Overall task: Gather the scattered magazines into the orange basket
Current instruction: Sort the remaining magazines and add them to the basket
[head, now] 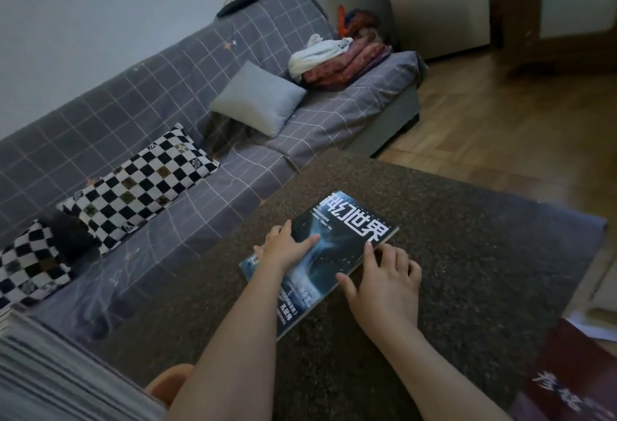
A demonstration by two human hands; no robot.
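Dim light covers a dark speckled table (450, 253) set just beside a grey checked sofa (140, 113) with checkerboard cushions (140, 183). On the table lies a blue-black magazine (347, 220), flat, cover up. The left hand (287, 247) rests palm-down on its cover, fingers spread, gripping nothing. The right hand (387, 287) sits at the magazine's right edge, fingers loosely curled, tips touching that edge, not closed round it. A red magazine (574, 377) lies at the table's near right corner, well apart from both hands.
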